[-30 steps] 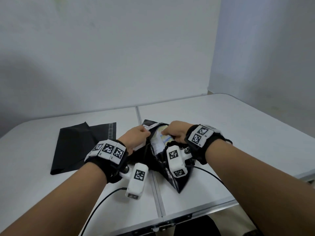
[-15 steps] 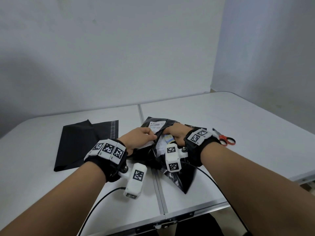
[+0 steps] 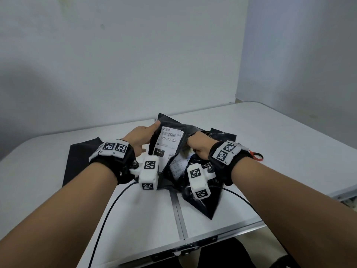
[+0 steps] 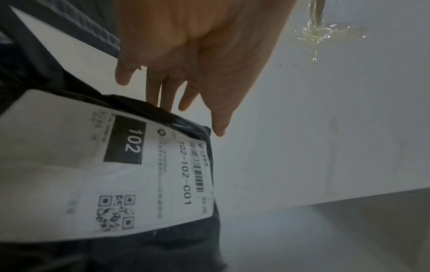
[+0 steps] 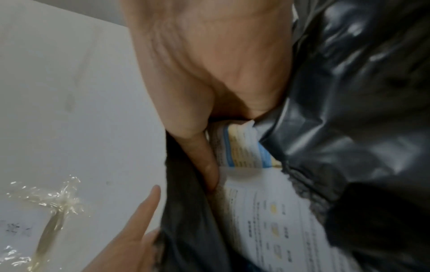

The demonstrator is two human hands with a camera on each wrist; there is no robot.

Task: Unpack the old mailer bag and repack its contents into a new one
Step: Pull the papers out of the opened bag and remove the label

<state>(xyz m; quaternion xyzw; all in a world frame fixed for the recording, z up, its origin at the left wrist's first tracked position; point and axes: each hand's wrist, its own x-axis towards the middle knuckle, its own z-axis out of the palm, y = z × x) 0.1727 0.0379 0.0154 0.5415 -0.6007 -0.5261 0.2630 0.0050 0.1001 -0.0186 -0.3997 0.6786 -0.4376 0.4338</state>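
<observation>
The crumpled black plastic old mailer bag (image 3: 195, 190), already opened on the white desk (image 3: 289, 136), had its labelled flap held up by the left hand (image 3: 142, 137) while the right hand (image 3: 197, 145) reached inside, fingers (image 5: 207, 162) gripping the printed paper contents (image 5: 267, 211), and the flat black new mailer bag (image 3: 81, 157) lay unfilled beside it.

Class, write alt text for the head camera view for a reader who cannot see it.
Two hands hold open a black mailer bag with a white shipping label on a white table; the right hand reaches inside toward printed papers, the left hand holds the labelled flap.
</observation>
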